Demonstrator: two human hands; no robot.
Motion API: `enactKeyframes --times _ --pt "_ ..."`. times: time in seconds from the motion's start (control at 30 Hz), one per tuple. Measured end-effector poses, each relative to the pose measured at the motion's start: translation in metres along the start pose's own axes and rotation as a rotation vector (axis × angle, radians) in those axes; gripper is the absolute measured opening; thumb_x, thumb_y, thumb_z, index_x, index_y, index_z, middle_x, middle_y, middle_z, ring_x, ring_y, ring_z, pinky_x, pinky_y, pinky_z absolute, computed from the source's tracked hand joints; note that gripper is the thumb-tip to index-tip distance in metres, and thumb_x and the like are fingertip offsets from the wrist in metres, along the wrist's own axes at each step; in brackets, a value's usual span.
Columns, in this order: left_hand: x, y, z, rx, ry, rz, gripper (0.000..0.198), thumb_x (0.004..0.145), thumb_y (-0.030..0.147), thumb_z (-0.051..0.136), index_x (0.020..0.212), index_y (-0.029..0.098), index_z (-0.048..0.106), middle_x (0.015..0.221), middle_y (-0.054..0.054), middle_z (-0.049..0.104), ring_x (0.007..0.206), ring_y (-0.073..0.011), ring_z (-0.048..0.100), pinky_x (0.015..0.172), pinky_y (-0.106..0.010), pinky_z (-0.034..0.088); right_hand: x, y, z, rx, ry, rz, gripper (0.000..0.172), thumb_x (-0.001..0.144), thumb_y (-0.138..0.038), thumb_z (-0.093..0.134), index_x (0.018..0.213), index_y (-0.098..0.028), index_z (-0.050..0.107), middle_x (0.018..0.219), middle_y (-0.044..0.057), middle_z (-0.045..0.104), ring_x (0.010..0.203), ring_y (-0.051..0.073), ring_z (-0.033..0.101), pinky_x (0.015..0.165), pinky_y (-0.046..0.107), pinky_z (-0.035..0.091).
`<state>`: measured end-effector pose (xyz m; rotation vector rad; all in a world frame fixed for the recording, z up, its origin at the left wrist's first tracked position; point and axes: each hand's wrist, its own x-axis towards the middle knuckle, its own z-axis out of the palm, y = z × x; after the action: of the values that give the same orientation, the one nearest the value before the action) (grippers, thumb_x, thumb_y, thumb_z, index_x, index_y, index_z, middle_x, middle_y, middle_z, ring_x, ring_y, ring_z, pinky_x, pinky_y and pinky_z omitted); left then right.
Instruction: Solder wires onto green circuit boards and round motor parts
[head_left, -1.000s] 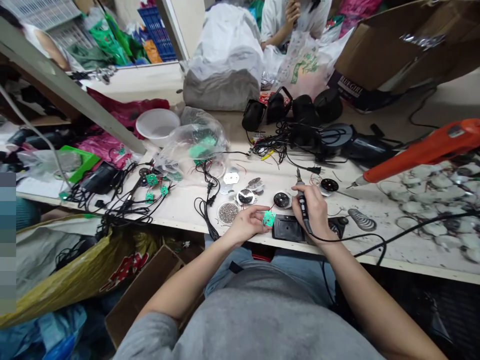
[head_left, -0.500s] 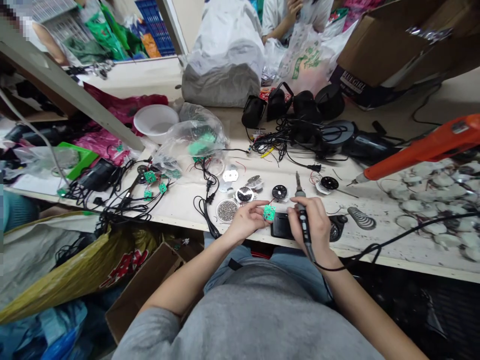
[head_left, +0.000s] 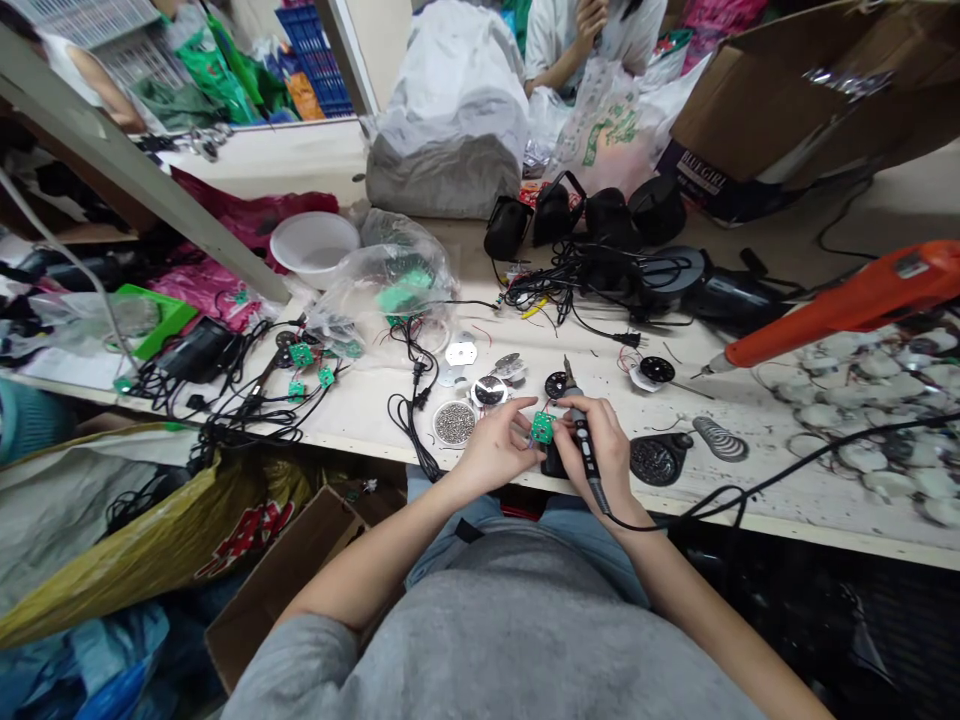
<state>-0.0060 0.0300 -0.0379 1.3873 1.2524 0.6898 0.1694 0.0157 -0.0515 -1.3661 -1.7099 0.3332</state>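
Note:
My left hand [head_left: 491, 450] pinches a small green circuit board [head_left: 541, 428] at the fingertips. My right hand [head_left: 600, 445] grips a black soldering iron [head_left: 583, 445], its metal shaft pointing up and away, and its fingers lie close beside the board. A black cord leaves the iron's rear end toward the right. A black flat object [head_left: 553, 463] lies partly hidden under my hands. Near my fingers are a black disc [head_left: 556, 384], a shiny round disc [head_left: 489, 391] and a round dish of small metal beads [head_left: 454, 423].
Black cables and small green boards [head_left: 300, 354] lie to the left, near a plastic bag [head_left: 390, 285]. Black round housings [head_left: 607, 218] stand behind. An orange power tool [head_left: 847, 315] lies right. A co-worker [head_left: 592, 30] sits beyond the bags.
My right hand has moved left with the iron, closing on the board. A black round grille is now uncovered to its right. The left hand and board have barely moved.

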Motion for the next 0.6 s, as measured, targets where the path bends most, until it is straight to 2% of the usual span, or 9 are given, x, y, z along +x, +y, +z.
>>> enactKeyframes --times 0.07,0.13,0.2,0.27,0.33,0.43,0.5,0.6 --pt "-0.005 0.001 0.002 0.289 0.061 0.122 0.071 0.075 0.011 0.075 0.143 0.022 0.057 0.106 -0.004 0.067 0.075 -0.0138 0.066 0.080 -0.031 0.058 0.000 -0.001 0.000 0.000 0.000 -0.006 0.020 0.095 -0.020 0.057 0.114 -0.025 0.062 0.094 0.003 0.063 0.080 0.021 0.064 0.074 0.037 0.057" --pt "-0.011 0.003 0.005 0.527 0.083 0.215 0.063 0.086 0.014 0.065 0.147 0.022 0.054 0.109 -0.007 0.067 0.087 -0.0197 0.068 0.083 -0.033 0.058 0.001 -0.002 0.000 0.005 0.006 -0.013 0.020 0.096 -0.020 0.057 0.115 -0.025 0.062 0.094 0.003 0.063 0.080 0.020 0.063 0.074 0.036 0.057" --pt "-0.017 0.005 0.007 0.685 0.080 0.281 0.052 0.094 0.018 0.056 0.145 0.022 0.056 0.106 -0.010 0.067 0.094 -0.0236 0.069 0.080 -0.033 0.058 0.002 -0.003 -0.001 0.015 0.020 -0.020 0.021 0.096 -0.019 0.057 0.115 -0.025 0.062 0.094 0.003 0.062 0.080 0.020 0.063 0.073 0.036 0.056" --pt "-0.019 0.006 0.007 0.739 0.084 0.323 0.040 0.097 0.020 0.052 0.136 0.020 0.062 0.102 -0.010 0.068 0.094 -0.0242 0.069 0.078 -0.031 0.058 0.003 -0.003 -0.002 0.023 0.035 -0.027 0.021 0.096 -0.018 0.056 0.115 -0.025 0.061 0.094 0.003 0.061 0.081 0.020 0.063 0.074 0.035 0.056" --pt "-0.020 0.005 0.007 0.685 0.114 0.327 0.029 0.096 0.021 0.054 0.122 0.020 0.068 0.097 -0.010 0.070 0.091 -0.0227 0.069 0.078 -0.030 0.057 0.004 -0.004 -0.002 0.024 0.039 -0.029 0.021 0.096 -0.018 0.057 0.115 -0.025 0.061 0.094 0.003 0.061 0.081 0.020 0.063 0.074 0.035 0.056" --pt "-0.015 0.006 0.005 0.439 0.186 0.252 0.016 0.092 0.021 0.063 0.105 0.019 0.072 0.085 -0.006 0.072 0.082 -0.0193 0.070 0.078 -0.029 0.058 0.004 -0.003 -0.003 0.025 0.035 -0.016 0.020 0.096 -0.019 0.057 0.115 -0.025 0.062 0.094 0.002 0.061 0.080 0.020 0.063 0.074 0.036 0.056" --pt "-0.011 0.007 0.004 0.209 0.206 0.121 0.013 0.087 0.020 0.070 0.100 0.018 0.073 0.074 -0.002 0.070 0.069 -0.0162 0.068 0.070 -0.027 0.058 0.004 -0.003 -0.003 0.030 0.032 -0.003 0.019 0.096 -0.020 0.058 0.114 -0.025 0.062 0.094 0.002 0.061 0.081 0.020 0.064 0.074 0.036 0.057" --pt "-0.004 0.010 0.001 -0.141 0.152 -0.147 0.015 0.081 0.018 0.076 0.096 0.015 0.074 0.060 0.002 0.065 0.052 -0.0128 0.063 0.054 -0.023 0.054 0.003 -0.002 -0.004 0.035 0.032 0.022 0.018 0.095 -0.022 0.059 0.113 -0.026 0.061 0.095 0.002 0.062 0.080 0.020 0.065 0.074 0.036 0.057"
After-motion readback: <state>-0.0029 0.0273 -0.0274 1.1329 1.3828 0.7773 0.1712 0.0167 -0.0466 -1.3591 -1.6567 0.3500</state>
